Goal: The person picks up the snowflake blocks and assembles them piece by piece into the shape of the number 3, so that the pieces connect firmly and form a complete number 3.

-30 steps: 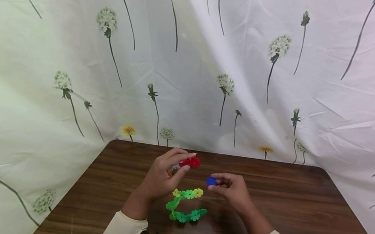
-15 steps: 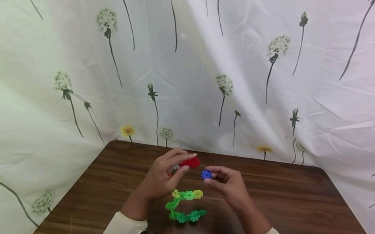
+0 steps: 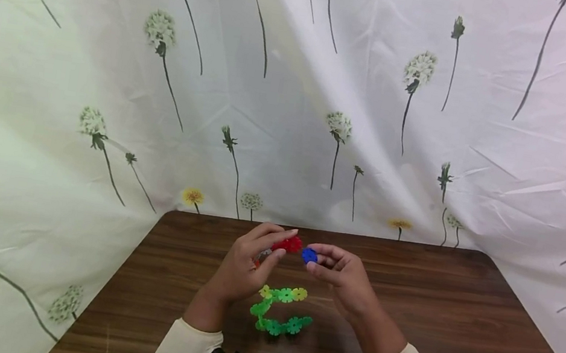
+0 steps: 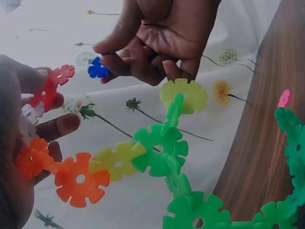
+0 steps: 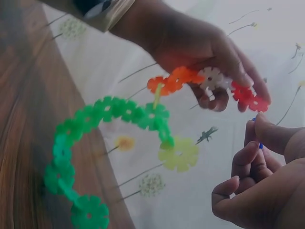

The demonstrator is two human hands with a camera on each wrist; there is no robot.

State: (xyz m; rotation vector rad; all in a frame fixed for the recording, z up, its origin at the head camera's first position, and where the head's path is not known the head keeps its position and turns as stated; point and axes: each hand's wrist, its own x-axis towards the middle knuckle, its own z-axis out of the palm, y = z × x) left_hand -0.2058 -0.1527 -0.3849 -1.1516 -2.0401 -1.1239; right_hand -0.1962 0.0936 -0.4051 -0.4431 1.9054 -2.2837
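My left hand [image 3: 248, 260] holds a curved chain of interlocking plastic flower discs by its red discs [image 3: 292, 244], pinched between fingers and thumb. In the left wrist view, white discs [image 4: 31, 113] and orange discs [image 4: 82, 179] run along that palm. A yellow disc [image 4: 119, 163] leads on to green discs [image 4: 159, 150], with another yellow disc [image 4: 185, 97] branching off. The green part [image 3: 274, 326] curves out below the hands. My right hand [image 3: 355, 282] pinches a blue disc [image 3: 309, 255] between thumb and fingers, just right of the red end. Fingers largely cover the blue disc in the right wrist view.
The dark wooden table [image 3: 456, 337] lies under both hands. Behind it hangs a white cloth [image 3: 285, 158] printed with dandelions. A small pink disc [image 4: 284, 98] shows beyond the green end in the left wrist view.
My right hand has moved left and slightly up, bringing the blue disc close to the red end and turning it. The left hand and its chain have stayed nearly still.
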